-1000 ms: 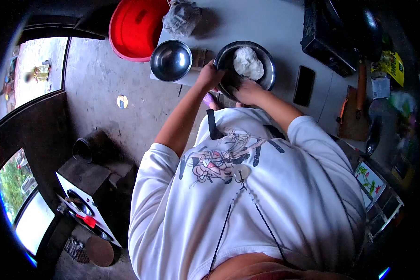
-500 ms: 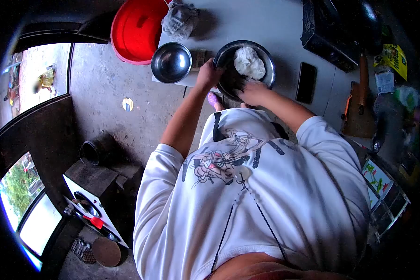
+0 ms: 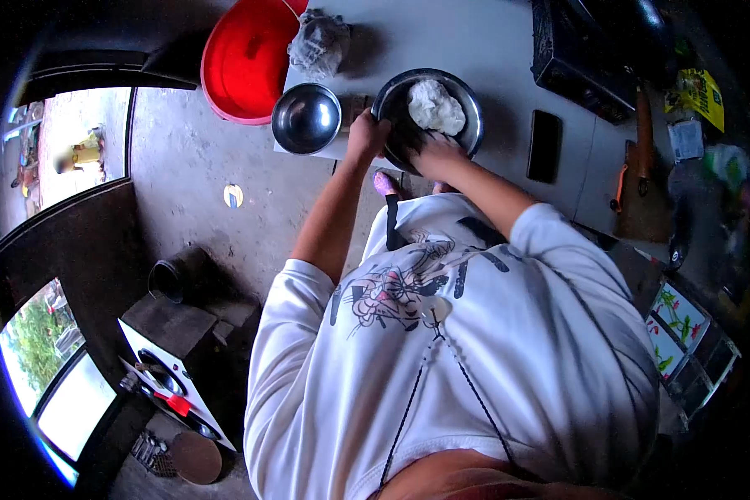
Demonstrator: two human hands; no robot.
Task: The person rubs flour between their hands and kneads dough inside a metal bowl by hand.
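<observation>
A steel mixing bowl (image 3: pixel 477 133) stands at the near edge of the table, with a lump of white dough (image 3: pixel 436 107) in it. My left hand (image 3: pixel 370 137) is closed on the bowl's left rim. Inside the bowl is my right hand (image 3: pixel 438 157), its fingers stretched out at the dough's lower edge; the fingertips are partly hard to make out. A smaller, shiny steel bowl (image 3: pixel 307 119) sits just left of my left hand, with nothing visible in it.
On the table (image 3: pixel 442 37) are a bunched grey plastic bag (image 3: pixel 319 42), a black phone (image 3: pixel 545 147) and a black box (image 3: pixel 579 71). A red tub (image 3: pixel 246 67) stands beyond the left edge. A wooden-handled tool (image 3: pixel 645 137) lies at the right, near a yellow packet (image 3: pixel 702 96).
My right hand has shifted slightly left and up in the bowl, against the dough. The left hand keeps its hold on the rim. The whole view has shifted a little.
</observation>
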